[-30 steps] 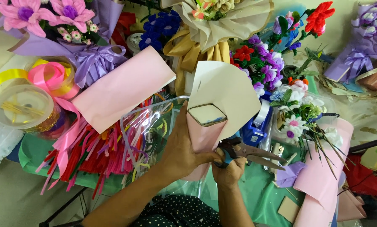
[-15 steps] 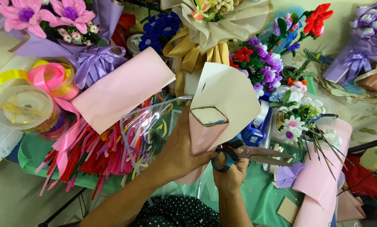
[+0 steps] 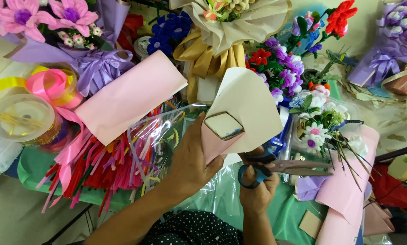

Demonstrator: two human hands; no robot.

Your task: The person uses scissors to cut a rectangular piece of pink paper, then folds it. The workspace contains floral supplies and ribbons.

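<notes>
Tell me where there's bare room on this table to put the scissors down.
Little room. Barest is the green mat right of the right hand, bordered by the pink paper roll and a small card. Everywhere else is crowded: pipe cleaners left of the left hand, bouquets behind.

Wrapped bouquets (image 3: 233, 27) crowd the table's far edge, ribbon spools (image 3: 53, 86) and pipe cleaners (image 3: 99, 168) at its left edge.

Scissors (image 3: 285, 167) right of folded paper (image 3: 239, 119).
</notes>
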